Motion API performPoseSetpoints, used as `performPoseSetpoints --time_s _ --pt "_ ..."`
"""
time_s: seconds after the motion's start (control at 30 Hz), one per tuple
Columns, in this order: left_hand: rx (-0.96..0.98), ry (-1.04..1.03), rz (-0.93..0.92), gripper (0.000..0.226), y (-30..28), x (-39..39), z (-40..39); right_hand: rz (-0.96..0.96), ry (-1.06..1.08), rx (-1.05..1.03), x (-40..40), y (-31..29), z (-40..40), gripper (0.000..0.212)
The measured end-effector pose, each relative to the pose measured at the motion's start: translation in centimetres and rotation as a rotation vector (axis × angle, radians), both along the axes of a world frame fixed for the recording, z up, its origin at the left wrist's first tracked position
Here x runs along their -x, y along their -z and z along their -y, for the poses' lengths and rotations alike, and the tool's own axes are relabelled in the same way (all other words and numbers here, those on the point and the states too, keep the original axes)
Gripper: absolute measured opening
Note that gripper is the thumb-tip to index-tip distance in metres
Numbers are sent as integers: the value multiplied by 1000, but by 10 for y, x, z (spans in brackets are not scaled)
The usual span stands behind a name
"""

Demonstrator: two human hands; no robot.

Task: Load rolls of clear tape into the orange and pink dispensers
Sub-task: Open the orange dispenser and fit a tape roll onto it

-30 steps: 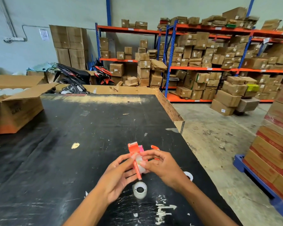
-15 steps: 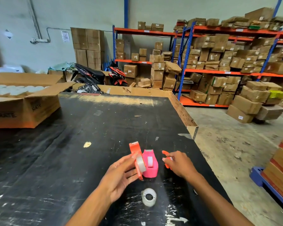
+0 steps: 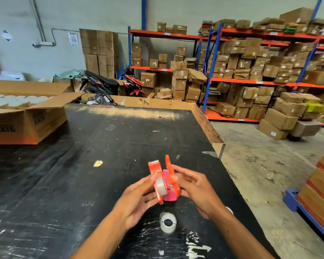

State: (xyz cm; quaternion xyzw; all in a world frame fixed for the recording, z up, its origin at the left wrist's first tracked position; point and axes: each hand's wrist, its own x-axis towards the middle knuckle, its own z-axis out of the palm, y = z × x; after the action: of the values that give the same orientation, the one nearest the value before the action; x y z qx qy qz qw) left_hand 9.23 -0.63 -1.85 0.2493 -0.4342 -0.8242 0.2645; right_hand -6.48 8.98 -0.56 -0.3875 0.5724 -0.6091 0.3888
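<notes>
Since half a second ago the right hand [image 3: 196, 191] has picked up the loose orange half-shell [image 3: 171, 176] and brought it back in beside the left hand's piece, where before it lay apart on the worktop [image 3: 82, 174].

At far left an open carton [image 3: 26, 120] sits on the worktop, printed with letters ending "RATE"; the rest is cut off, and white rolls fill its top. The left hand [image 3: 137, 199] has its fingers [image 3: 148, 181] closed around the other orange dispenser half [image 3: 154, 176], which carries a roll of clear tape [image 3: 161, 185] seated on edge. Just right of it, the right hand pinches the half-shell upright, its long axis roughly parallel to the first half. The two halves are near but apart, so the gap between them looks like what closes next. Behind and between them stands the pink dispenser [image 3: 168, 196], on the worktop. A spare clear roll [image 3: 168, 222] lies flat nearer the person.
</notes>
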Motion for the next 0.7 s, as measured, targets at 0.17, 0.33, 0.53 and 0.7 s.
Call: performPoseSetpoints --time_s 0.17,0.33,0.53,0.7 --pt "-17 36 -23 36 -3 -1 -5 -10 -10 48 -14 -2 -10 40" --pt "-9 57 -36 31 -3 -5 -10 -34 29 96 -21 1 -16 34" --pt "-38 68 -99 35 -7 -7 -15 18 192 268 -42 7 -19 27" --pt "-27 72 -120 35 -9 -9 -18 3 243 341 -55 5 -21 24"
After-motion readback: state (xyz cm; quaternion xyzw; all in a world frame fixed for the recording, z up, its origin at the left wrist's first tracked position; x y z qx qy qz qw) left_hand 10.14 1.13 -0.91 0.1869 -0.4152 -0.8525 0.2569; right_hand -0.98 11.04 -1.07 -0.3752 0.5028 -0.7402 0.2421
